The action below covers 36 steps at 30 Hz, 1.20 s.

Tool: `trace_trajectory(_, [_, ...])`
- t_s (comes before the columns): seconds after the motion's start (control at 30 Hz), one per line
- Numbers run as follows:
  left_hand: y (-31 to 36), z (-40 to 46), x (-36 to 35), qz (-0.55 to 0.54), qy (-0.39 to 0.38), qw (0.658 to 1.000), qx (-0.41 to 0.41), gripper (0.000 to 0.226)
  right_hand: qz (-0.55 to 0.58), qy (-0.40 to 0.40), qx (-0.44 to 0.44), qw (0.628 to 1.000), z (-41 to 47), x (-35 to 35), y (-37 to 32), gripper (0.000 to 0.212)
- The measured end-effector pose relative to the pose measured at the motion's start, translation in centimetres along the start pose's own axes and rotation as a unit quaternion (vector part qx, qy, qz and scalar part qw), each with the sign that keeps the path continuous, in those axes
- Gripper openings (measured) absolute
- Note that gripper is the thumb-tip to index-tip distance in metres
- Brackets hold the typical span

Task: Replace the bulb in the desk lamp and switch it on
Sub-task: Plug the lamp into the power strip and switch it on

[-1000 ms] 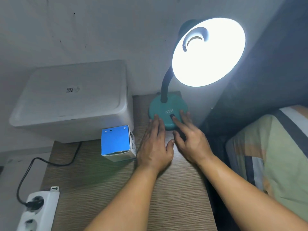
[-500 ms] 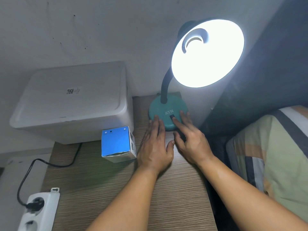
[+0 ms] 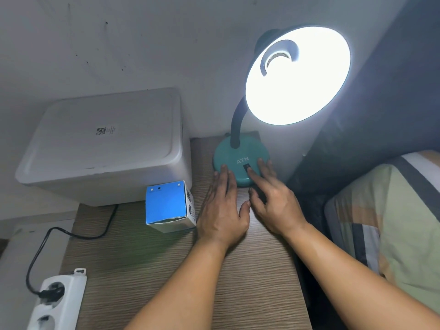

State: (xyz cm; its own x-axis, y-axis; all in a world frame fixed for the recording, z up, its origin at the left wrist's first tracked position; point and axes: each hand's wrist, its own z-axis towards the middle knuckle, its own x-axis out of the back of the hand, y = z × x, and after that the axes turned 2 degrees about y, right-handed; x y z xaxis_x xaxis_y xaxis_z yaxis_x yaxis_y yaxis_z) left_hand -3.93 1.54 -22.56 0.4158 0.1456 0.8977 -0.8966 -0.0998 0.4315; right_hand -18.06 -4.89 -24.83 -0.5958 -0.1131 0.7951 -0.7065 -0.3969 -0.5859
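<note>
We see the teal desk lamp standing at the far end of the wooden table, close to the wall, its round base marked ATN and its dark gooseneck curving up to a shade turned toward us. The bulb sits in the socket inside the shade and is lit, so bright that most of the shade's interior is washed out. On the front of the base is a small black switch, and our right hand reaches it with the index fingertip resting just on its near edge, the other fingers spread loosely over the rim of the base, gripping nothing. Our left hand lies flat beside it, palm down, fingers straight and relaxed, the tips touching the left front edge of the base; the two thumbs nearly meet between the hands. Just left of the left hand stands a small blue bulb box, and behind it a large white lidded container. A black cable runs from under that container to a white power strip at the near left. A striped pillow lies to the right of the table.
</note>
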Motion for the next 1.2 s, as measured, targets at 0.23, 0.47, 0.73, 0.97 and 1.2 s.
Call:
trace_trajectory(0.23, [-0.1,0.1,-0.1,0.003,0.001,1.000,0.002,0.076,-0.028,0.015,0.029,0.999,0.3,0.6,-0.2,0.057])
trace_trajectory(0.47, [0.0,0.1,0.0,-0.002,0.001,1.000,0.004,0.076,-0.071,0.006,0.047,0.996,0.9,1.0,-0.1,0.057])
trace_trajectory(0.73, [0.1,0.0,0.1,-0.004,-0.002,1.000,0.007,0.076,-0.083,0.003,0.051,0.995,0.9,1.1,-0.5,0.057])
trace_trajectory(0.97, [0.0,0.1,-0.1,-0.002,-0.005,1.000,0.004,0.077,-0.079,0.002,0.047,0.996,0.8,1.4,-0.9,0.057])
trace_trajectory(1.2, [-0.2,0.1,-0.5,0.004,-0.002,1.000,0.003,0.077,-0.082,-0.019,0.026,0.996,0.9,1.4,-0.8,0.059])
